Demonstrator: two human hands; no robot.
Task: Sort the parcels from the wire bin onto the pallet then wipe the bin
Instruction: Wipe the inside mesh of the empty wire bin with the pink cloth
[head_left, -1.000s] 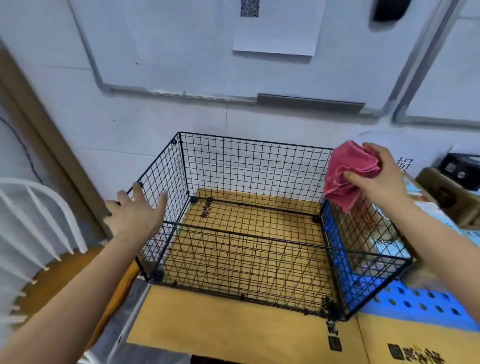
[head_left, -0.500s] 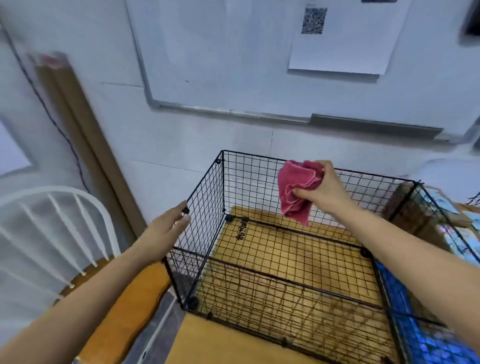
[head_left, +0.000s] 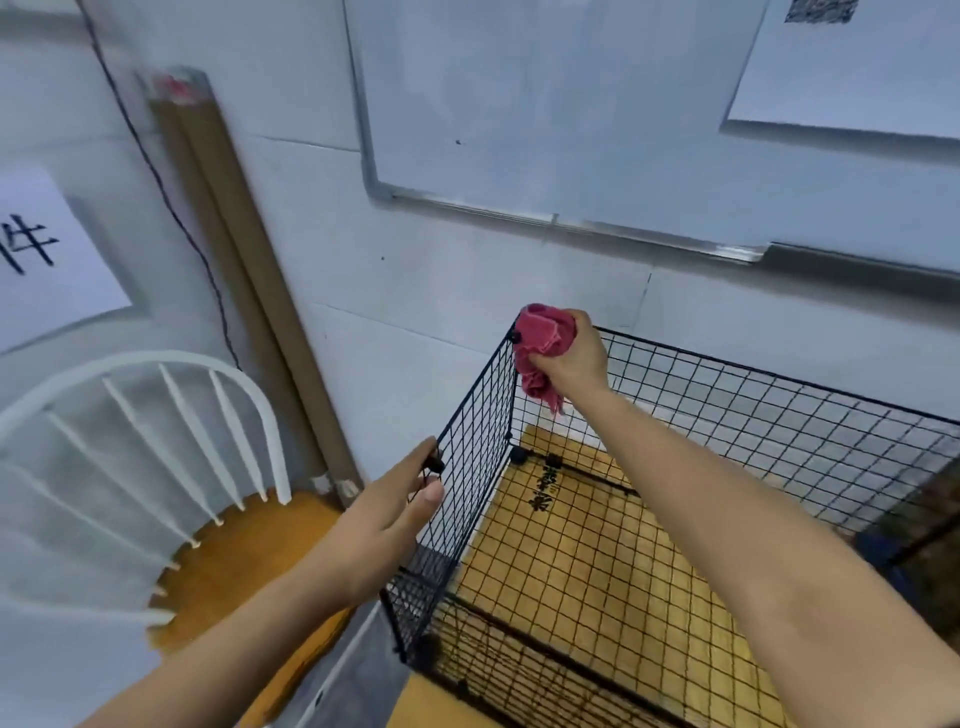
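wiping looks like the step in hand: the wire bin shows no parcels inside, so the sorting half seems done. the bin stands on a yellow-brown cardboard surface just in front of the wall. the right hand is closed tight round a bunched pink cloth and presses it to the bin's far-left top corner, a tail of cloth hanging inside. the left hand lies with its fingers nearly straight against the left wall's top rim, thumb just below a black connector; it seems to steady the bin rather than grip it. the next move probably calls for drawing the cloth along the rim or down the mesh while the left hand keeps the light frame from sliding.

counted: one bin, one cloth, no parcels, two hands. beside them are one white chair, two cardboard tubes leaning on the wall, and one whiteboard. the pallet cannot be made out.
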